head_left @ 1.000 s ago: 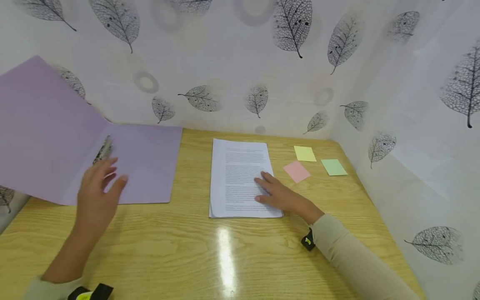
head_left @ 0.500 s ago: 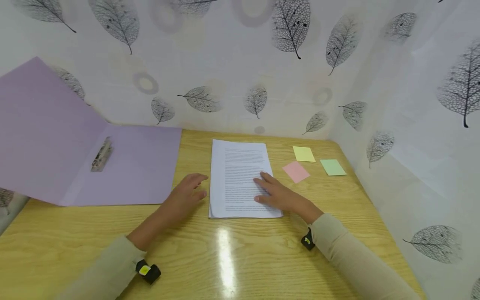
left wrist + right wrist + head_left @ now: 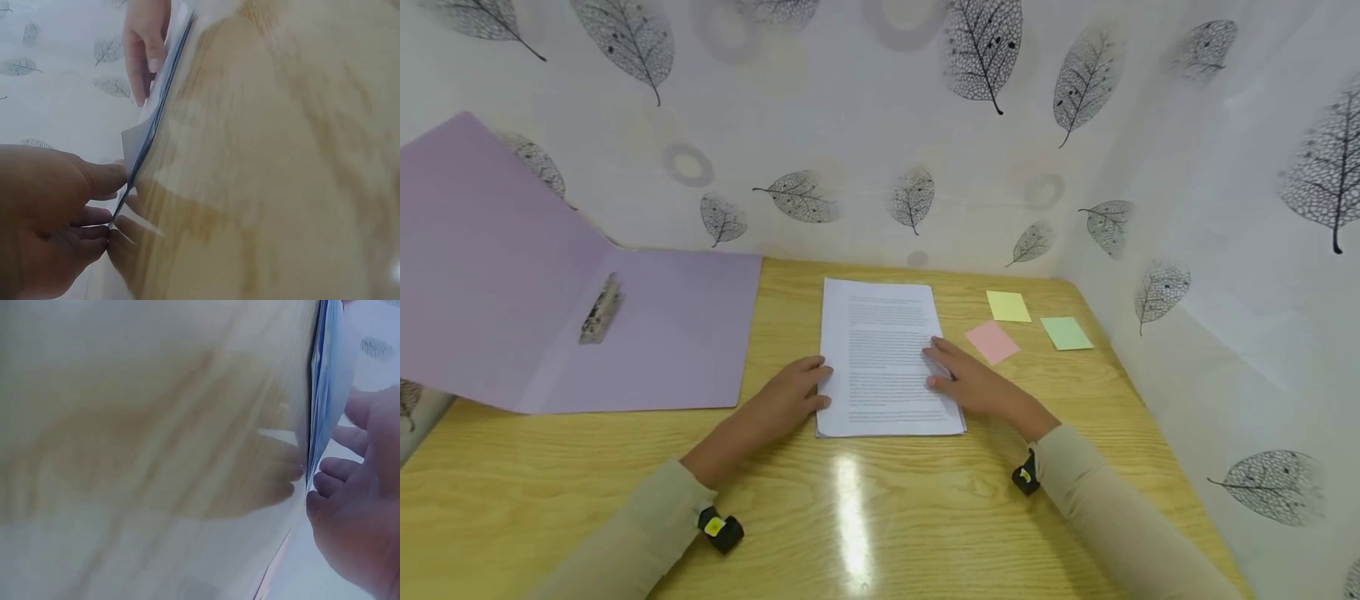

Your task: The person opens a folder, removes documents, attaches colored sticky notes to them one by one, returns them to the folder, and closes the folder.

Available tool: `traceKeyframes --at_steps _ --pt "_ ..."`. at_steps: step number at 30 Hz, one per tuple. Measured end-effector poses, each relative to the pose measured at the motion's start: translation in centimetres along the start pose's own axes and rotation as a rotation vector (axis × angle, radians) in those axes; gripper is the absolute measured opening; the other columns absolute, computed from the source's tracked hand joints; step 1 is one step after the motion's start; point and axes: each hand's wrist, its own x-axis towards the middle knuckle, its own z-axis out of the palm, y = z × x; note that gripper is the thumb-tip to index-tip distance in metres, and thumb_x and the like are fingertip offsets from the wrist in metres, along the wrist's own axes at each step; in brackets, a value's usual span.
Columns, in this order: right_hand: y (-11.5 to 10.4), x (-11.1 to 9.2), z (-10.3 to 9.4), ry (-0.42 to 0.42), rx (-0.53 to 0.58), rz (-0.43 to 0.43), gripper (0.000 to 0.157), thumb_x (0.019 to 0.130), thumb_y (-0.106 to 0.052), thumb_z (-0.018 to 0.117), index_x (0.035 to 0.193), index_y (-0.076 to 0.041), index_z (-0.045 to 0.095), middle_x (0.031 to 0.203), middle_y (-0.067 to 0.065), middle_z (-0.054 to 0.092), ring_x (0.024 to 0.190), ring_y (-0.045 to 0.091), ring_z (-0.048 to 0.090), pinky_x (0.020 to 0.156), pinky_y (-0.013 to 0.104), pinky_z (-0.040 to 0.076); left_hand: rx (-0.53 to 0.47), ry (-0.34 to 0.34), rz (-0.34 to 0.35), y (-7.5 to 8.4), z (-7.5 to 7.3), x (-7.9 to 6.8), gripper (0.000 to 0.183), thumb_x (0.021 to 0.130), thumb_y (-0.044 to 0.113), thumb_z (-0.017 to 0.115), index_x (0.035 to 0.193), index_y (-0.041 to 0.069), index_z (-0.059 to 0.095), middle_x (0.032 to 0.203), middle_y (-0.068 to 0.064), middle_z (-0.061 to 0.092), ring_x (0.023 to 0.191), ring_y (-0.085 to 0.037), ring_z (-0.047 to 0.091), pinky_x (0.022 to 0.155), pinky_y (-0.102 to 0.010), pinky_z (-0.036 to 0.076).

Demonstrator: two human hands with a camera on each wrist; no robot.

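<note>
A stack of printed paper sheets (image 3: 887, 358) lies on the wooden table between both hands. My left hand (image 3: 788, 392) is at its left edge, thumb and fingertips touching the side. In the left wrist view, a top sheet (image 3: 134, 147) lifts slightly near the left thumb (image 3: 109, 178). My right hand (image 3: 981, 387) rests along the right edge, its fingertips over and against the sheets. In the right wrist view, the right fingers (image 3: 337, 478) meet the edge of the stack (image 3: 322, 381) low on the table.
An open purple folder (image 3: 685, 333) with a metal clip (image 3: 601, 312) lies at the left, its cover raised against the leaf-patterned wall. Yellow (image 3: 1008, 306), pink (image 3: 992, 342) and green (image 3: 1066, 333) sticky notes lie right of the stack. The glossy table (image 3: 925, 517) reflects light.
My left hand has moved right, from over the folder to the stack's left edge. My right hand has shifted slightly right, from the top sheet to the stack's right edge.
</note>
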Motion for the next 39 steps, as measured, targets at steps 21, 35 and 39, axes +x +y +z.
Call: traceKeyframes --at_steps 21,35,39 --pt "-0.4 -1.1 0.5 -0.011 -0.079 -0.015 0.069 0.104 -0.039 0.056 0.158 -0.006 0.030 0.168 0.016 0.015 0.155 0.037 0.015 0.123 0.054 0.022 0.066 -0.007 0.012 0.3 0.0 -2.1 0.054 0.100 0.018 0.064 0.142 -0.012 0.047 0.153 -0.028 0.039 0.144 -0.043 0.037 0.115 -0.054 0.037" --pt "5.4 -1.5 -3.1 0.397 -0.186 0.151 0.047 0.104 -0.026 0.055 0.137 0.007 0.054 0.142 0.027 0.055 0.134 0.045 0.048 0.114 0.057 0.036 0.062 0.001 0.021 0.6 -0.1 -2.2 0.051 0.100 0.016 0.064 0.140 -0.013 0.050 0.152 -0.028 0.041 0.142 -0.044 0.039 0.113 -0.054 0.039" --pt "6.9 -1.9 -3.3 0.375 -0.211 0.273 0.042 0.100 -0.034 0.061 0.116 0.005 0.061 0.111 0.024 0.065 0.103 0.039 0.062 0.088 0.051 0.051 0.057 -0.012 0.024 0.5 0.1 -2.2 0.051 0.100 0.016 0.063 0.140 -0.013 0.050 0.152 -0.028 0.040 0.143 -0.043 0.039 0.114 -0.054 0.039"
